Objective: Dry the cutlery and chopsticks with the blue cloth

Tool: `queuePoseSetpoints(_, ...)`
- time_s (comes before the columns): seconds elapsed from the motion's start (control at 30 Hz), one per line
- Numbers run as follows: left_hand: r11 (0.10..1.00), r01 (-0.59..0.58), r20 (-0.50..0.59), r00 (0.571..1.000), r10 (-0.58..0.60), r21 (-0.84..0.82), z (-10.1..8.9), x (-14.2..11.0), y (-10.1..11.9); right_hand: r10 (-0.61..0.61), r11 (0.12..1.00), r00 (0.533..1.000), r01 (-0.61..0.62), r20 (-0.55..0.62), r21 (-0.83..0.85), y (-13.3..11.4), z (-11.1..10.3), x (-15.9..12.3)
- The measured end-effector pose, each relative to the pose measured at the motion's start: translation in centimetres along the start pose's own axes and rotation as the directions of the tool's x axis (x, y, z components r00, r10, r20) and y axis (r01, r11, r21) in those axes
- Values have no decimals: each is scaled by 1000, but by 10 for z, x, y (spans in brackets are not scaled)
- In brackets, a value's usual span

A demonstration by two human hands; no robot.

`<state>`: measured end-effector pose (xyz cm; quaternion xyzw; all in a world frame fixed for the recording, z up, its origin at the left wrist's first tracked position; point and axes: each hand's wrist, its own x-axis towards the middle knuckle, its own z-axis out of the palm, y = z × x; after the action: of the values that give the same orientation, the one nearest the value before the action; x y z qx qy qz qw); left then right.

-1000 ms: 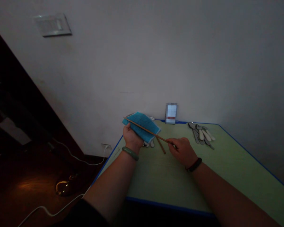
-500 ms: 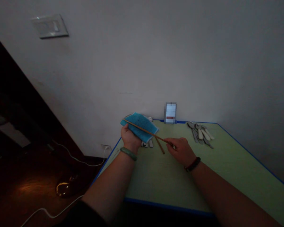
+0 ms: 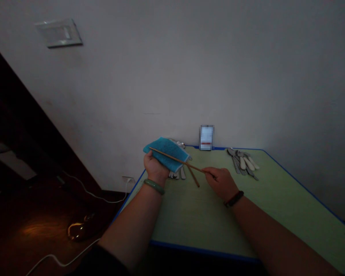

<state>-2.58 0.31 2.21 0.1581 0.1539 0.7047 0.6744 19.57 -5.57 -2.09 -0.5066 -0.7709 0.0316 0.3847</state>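
My left hand [image 3: 155, 167] holds a folded blue cloth [image 3: 167, 154] up above the far end of the green table. My right hand [image 3: 221, 184] pinches a pair of wooden chopsticks [image 3: 186, 165] near their thick ends. One chopstick reaches across the cloth towards my left hand, and the other slants down towards the tabletop. A bundle of metal spoons with white handles [image 3: 242, 163] lies to the right of my right hand. More cutlery [image 3: 176, 174] lies partly hidden behind the cloth.
The green table [image 3: 206, 222] has a blue edge and meets a white wall at the back. A pixelated upright card [image 3: 206, 137] stands at the far edge. A wall socket [image 3: 128, 179] and a white cable [image 3: 103, 200] lie left of the table, above a dark floor.
My left hand and the cloth have shifted slightly left. The whole view has also drifted a little. My right hand still holds the chopsticks in about the same place.
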Motion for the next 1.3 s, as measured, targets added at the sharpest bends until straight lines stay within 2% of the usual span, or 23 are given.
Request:
queuePoseSetpoints(0.03,999,-40,-25,999,40,10,2,-2,0,16,1000,1000,-16,-5,-4,1,0,0)
queuePoseSetpoints(0.17,999,-53,-45,998,54,10,11,-9,1,63,998,997,-64,-35,-25,2,-1,0)
queuePoseSetpoints(0.43,997,-73,15,997,73,-1,9,-8,1,105,993,991,-108,-80,-45,3,-5,0)
queuePoseSetpoints(0.67,998,-55,0,999,55,10,10,-10,1,95,995,995,-96,-34,-36,2,-3,0)
queuePoseSetpoints(0.9,1000,-9,-79,997,9,5,10,-9,-5,173,984,985,-174,25,40,-1,-2,1)
queuePoseSetpoints(1.03,999,26,-106,994,-23,30,15,-14,-9,176,981,984,-178,32,73,-3,-1,1)
queuePoseSetpoints(1.3,997,25,-65,998,-20,79,15,-17,-14,150,987,981,-156,123,48,-6,3,1)
